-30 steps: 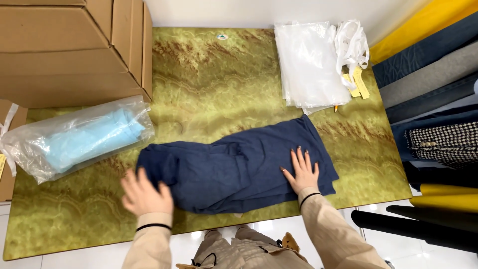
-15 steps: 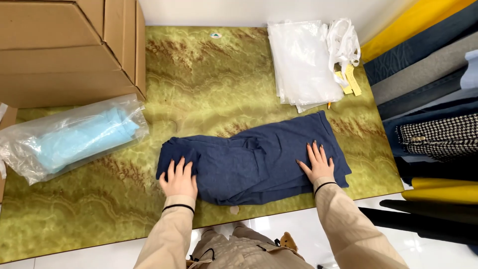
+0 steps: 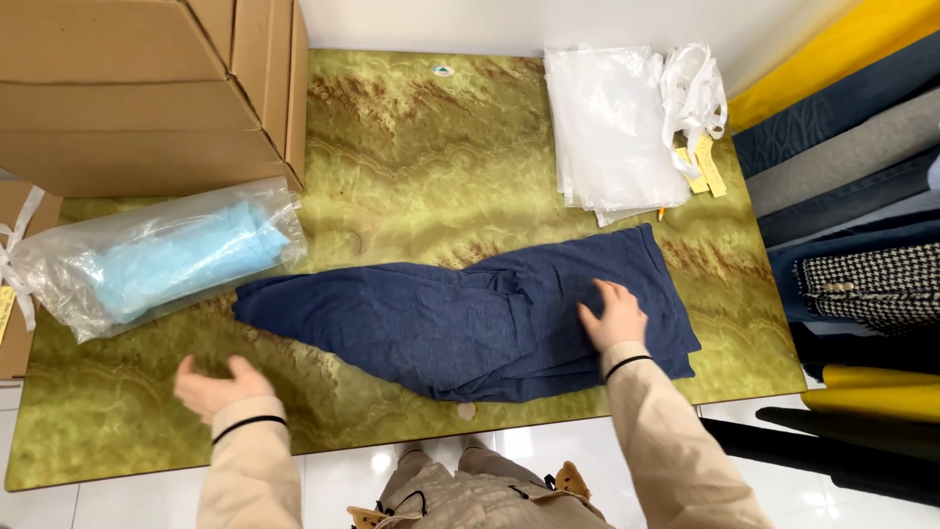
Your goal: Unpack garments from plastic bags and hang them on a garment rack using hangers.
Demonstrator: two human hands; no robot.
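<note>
Left hand open, palm up; right hand flat, fingers spread.

Left hand is lifting off the navy garment (now palm up, clear of the cloth); garment is spreading longer leftward toward the bagged blue cloth.

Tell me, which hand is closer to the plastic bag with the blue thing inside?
Left. The left hand hovers over the table just below the bag, while the right hand presses on the navy cloth far across.
</note>
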